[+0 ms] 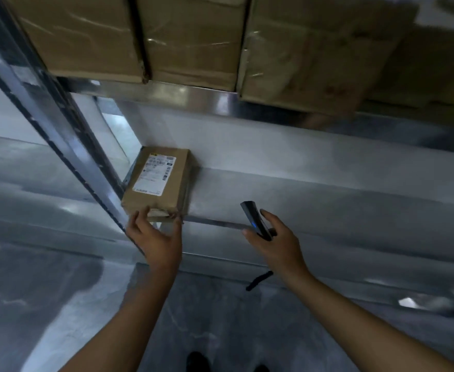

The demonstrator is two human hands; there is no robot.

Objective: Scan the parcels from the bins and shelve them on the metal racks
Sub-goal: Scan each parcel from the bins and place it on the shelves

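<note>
left hand [156,237] grips parcel [157,181] at shelf [328,183] edge beside the post [59,124]; right hand [277,242] holds scanner [256,221] over open shelf.

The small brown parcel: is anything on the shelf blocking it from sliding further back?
Nothing visible does. The parcel already lies on the metal shelf, and the left hand holds its near end. The shelf behind it and to its right looks bare. Only the rack's upright post stands close on its left.
</note>
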